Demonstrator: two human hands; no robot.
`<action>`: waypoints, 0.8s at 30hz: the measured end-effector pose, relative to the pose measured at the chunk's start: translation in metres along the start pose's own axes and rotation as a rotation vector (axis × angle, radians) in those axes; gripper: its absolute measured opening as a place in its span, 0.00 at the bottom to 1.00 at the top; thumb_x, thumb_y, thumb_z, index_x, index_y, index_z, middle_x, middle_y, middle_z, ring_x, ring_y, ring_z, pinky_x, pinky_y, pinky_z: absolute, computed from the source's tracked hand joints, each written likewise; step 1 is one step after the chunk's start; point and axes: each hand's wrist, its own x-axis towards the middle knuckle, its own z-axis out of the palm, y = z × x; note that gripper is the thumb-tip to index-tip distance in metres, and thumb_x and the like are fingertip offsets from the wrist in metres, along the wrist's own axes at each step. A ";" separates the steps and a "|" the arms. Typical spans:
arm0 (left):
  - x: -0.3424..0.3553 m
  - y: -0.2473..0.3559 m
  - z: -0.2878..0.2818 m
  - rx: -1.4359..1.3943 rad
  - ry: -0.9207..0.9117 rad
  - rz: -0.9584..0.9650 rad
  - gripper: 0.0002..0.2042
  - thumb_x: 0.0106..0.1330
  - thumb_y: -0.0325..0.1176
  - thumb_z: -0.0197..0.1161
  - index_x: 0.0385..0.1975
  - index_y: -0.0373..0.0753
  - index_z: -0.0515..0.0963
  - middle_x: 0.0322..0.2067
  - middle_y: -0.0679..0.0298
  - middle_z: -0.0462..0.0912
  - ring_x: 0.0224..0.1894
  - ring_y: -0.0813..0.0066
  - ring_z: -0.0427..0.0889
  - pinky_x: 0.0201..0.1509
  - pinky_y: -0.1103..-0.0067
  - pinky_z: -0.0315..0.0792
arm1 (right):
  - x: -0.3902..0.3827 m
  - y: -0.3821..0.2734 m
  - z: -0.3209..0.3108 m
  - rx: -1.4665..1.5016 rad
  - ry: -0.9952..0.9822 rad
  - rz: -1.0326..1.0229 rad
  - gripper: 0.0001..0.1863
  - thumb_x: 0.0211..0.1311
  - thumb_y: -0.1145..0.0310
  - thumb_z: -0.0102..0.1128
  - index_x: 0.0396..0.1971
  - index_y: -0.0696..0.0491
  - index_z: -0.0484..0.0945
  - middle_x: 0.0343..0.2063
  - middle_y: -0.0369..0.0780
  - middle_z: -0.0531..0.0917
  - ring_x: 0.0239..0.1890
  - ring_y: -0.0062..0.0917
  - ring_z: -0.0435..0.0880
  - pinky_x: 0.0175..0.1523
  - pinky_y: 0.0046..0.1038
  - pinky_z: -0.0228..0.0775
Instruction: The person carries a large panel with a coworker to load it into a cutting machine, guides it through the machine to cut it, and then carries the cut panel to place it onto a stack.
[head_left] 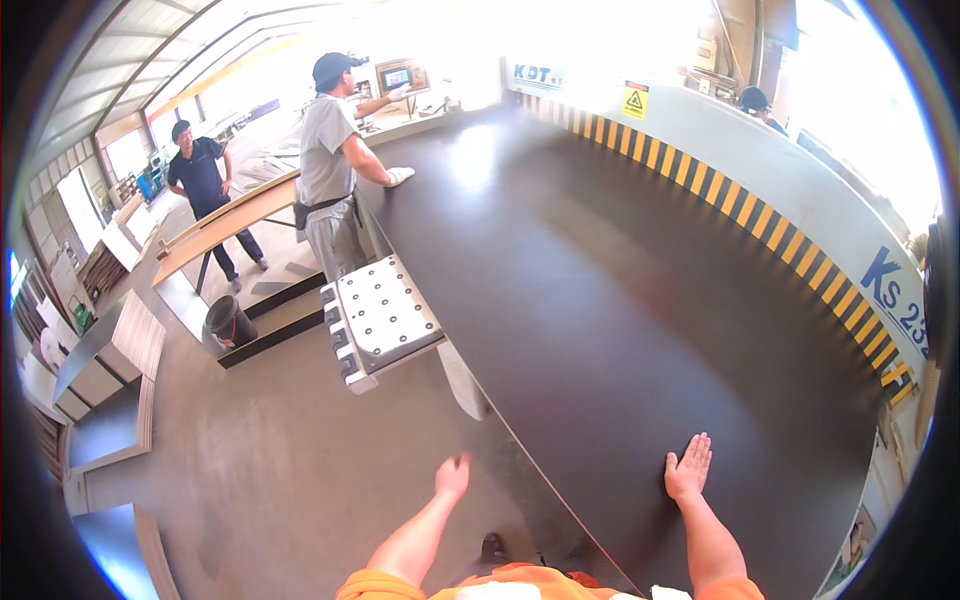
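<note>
A large dark brown panel point(600, 300) with a smooth, shiny face stretches from near my body to the far end. My right hand point(689, 468) lies flat on its near part, fingers straight and holding nothing. Left of the panel's edge, my left hand point(453, 478) hangs over the floor with its fingers curled in. Nothing shows in that hand, and it does not touch the panel. At the far left edge of the same panel, a co-worker's gloved hand point(399, 176) rests on it.
A white machine beam point(840, 210) with a yellow-and-black striped edge runs along the right. A white support table point(385, 310) with round dots juts out at left. One person stands at a control screen point(398, 77), another farther back. Stacked panels point(110, 410) and a dark bucket point(229, 321) stand left.
</note>
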 end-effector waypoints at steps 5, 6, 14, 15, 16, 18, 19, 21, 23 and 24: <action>-0.116 -0.238 -0.083 0.556 -0.307 -0.448 0.16 0.56 0.42 0.54 0.17 0.38 0.83 0.25 0.49 0.84 0.36 0.54 0.84 0.45 0.65 0.76 | -0.003 -0.009 -0.006 -0.007 -0.039 0.009 0.43 0.67 0.53 0.44 0.70 0.64 0.38 0.73 0.49 0.38 0.75 0.38 0.32 0.76 0.37 0.24; -0.144 -0.272 -0.097 0.666 -0.335 -0.531 0.14 0.56 0.41 0.53 0.17 0.43 0.84 0.25 0.57 0.85 0.35 0.60 0.85 0.46 0.70 0.77 | -0.002 -0.007 -0.004 -0.013 -0.040 0.002 0.43 0.67 0.53 0.44 0.70 0.64 0.38 0.73 0.49 0.38 0.75 0.38 0.32 0.76 0.37 0.24; -0.206 -0.295 -0.111 0.560 -0.377 -0.636 0.11 0.53 0.37 0.55 0.18 0.45 0.86 0.24 0.58 0.85 0.32 0.63 0.85 0.41 0.70 0.77 | 0.017 -0.023 -0.003 -0.033 -0.011 0.013 0.41 0.68 0.54 0.44 0.70 0.64 0.41 0.73 0.49 0.40 0.75 0.38 0.34 0.76 0.37 0.25; -0.192 -0.287 -0.101 0.590 -0.405 -0.531 0.11 0.53 0.37 0.55 0.18 0.45 0.86 0.24 0.58 0.85 0.31 0.63 0.85 0.40 0.70 0.78 | 0.024 -0.031 -0.004 -0.023 -0.015 0.010 0.41 0.67 0.53 0.44 0.70 0.64 0.41 0.73 0.49 0.40 0.75 0.38 0.34 0.76 0.37 0.24; -0.174 -0.278 -0.089 0.589 -0.407 -0.444 0.11 0.53 0.37 0.55 0.18 0.45 0.85 0.24 0.58 0.85 0.31 0.64 0.85 0.40 0.70 0.78 | 0.029 -0.035 -0.004 -0.021 -0.017 0.008 0.41 0.67 0.53 0.44 0.70 0.64 0.41 0.73 0.49 0.40 0.75 0.38 0.34 0.76 0.37 0.24; -0.128 -0.231 -0.062 0.308 -0.277 -0.469 0.14 0.55 0.37 0.52 0.31 0.36 0.83 0.35 0.49 0.84 0.43 0.51 0.82 0.50 0.64 0.75 | 0.038 -0.038 -0.002 -0.019 0.005 0.013 0.41 0.67 0.53 0.44 0.70 0.63 0.41 0.73 0.49 0.41 0.75 0.37 0.34 0.76 0.36 0.25; -0.117 -0.223 -0.057 0.127 -0.112 -0.460 0.15 0.58 0.36 0.50 0.33 0.34 0.81 0.32 0.49 0.84 0.39 0.52 0.84 0.46 0.64 0.76 | 0.040 -0.050 0.003 -0.022 -0.018 -0.015 0.42 0.68 0.52 0.43 0.70 0.63 0.41 0.73 0.48 0.40 0.76 0.36 0.34 0.76 0.36 0.25; -0.088 -0.130 -0.043 -0.057 -0.197 -0.358 0.16 0.65 0.40 0.48 0.32 0.34 0.80 0.27 0.52 0.84 0.30 0.59 0.84 0.40 0.66 0.77 | 0.037 -0.040 0.001 -0.033 -0.011 0.014 0.41 0.68 0.52 0.43 0.70 0.63 0.41 0.73 0.48 0.40 0.76 0.36 0.34 0.76 0.36 0.25; -0.080 -0.073 -0.041 -0.144 -0.209 -0.313 0.17 0.67 0.42 0.48 0.32 0.34 0.80 0.26 0.53 0.84 0.28 0.61 0.84 0.38 0.67 0.77 | 0.037 -0.038 -0.002 -0.027 -0.013 0.010 0.41 0.68 0.52 0.43 0.70 0.63 0.41 0.73 0.48 0.40 0.76 0.36 0.34 0.76 0.36 0.25; -0.079 -0.053 -0.041 -0.137 -0.239 -0.248 0.19 0.67 0.45 0.49 0.30 0.34 0.80 0.26 0.53 0.84 0.28 0.61 0.84 0.38 0.68 0.77 | 0.037 -0.038 -0.002 -0.024 -0.011 0.011 0.41 0.68 0.52 0.43 0.70 0.63 0.41 0.73 0.48 0.40 0.76 0.36 0.34 0.76 0.36 0.25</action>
